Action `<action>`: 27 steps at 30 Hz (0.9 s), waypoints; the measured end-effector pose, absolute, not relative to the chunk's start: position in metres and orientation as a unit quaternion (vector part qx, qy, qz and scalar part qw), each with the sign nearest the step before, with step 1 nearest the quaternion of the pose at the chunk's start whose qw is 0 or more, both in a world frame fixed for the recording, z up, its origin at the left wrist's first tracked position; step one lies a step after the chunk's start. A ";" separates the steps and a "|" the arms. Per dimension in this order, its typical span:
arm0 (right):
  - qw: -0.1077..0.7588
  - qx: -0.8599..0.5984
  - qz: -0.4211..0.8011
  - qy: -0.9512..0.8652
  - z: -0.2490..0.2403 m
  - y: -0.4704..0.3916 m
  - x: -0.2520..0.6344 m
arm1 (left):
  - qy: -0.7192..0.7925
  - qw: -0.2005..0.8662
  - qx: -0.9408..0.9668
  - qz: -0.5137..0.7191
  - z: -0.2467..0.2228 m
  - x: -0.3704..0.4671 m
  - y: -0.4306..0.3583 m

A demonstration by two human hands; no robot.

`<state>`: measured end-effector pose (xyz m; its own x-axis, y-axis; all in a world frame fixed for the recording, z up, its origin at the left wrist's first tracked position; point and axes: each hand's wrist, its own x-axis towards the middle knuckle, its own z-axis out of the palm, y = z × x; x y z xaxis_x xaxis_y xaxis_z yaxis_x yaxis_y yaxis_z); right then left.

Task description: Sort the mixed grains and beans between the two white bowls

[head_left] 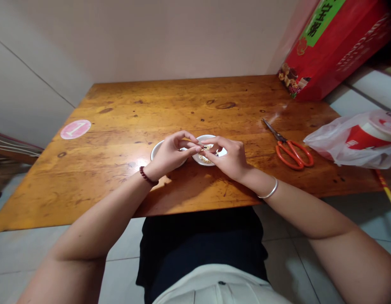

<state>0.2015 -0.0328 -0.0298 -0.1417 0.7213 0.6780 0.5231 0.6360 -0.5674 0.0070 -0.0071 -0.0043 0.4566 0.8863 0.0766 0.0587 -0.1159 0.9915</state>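
Note:
Two small white bowls stand side by side near the front edge of the wooden table. My left hand point(179, 150) is over the left bowl point(155, 151) and covers most of it. In the right bowl point(205, 137) lie small yellowish pieces point(205, 158) and a few dark ones, too small to name. My right hand point(230, 157) hovers above this bowl. The thumbs and fingers of both hands are pinched and meet over the bowls' inner rims. Whatever they hold is too small or hidden to make out.
Orange-handled scissors point(293, 154) lie to the right, points toward the wall. Beyond them sits a plastic bag with a red-and-white cup point(366, 134). A red box point(334, 50) stands at the back right corner. A pink round sticker point(75, 129) is on the table's left side.

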 end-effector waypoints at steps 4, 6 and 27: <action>0.494 -0.426 0.104 -0.751 -0.031 -0.033 0.201 | 0.377 0.530 0.666 0.366 -0.004 0.007 -0.006; 0.490 -0.430 0.111 -0.750 -0.031 -0.033 0.201 | 0.388 0.514 0.671 0.367 -0.005 0.008 -0.006; 0.424 -0.432 0.151 -0.782 -0.032 -0.027 0.200 | 0.331 -0.024 0.880 0.340 -0.010 -0.002 -0.007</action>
